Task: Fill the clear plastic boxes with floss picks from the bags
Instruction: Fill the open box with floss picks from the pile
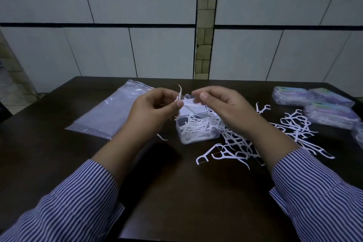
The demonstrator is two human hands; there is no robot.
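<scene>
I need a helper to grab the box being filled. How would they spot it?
On the dark table, look just beyond the person's hands. The open clear box sits left of the loose floss picks; unlike the closed boxes at far right, it is lidless.

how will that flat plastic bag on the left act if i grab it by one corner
The plastic bag is probably floppy: it lies flat and creased on the table. It looks near empty, so likely very light. Its glossy film may be slippery.
</scene>
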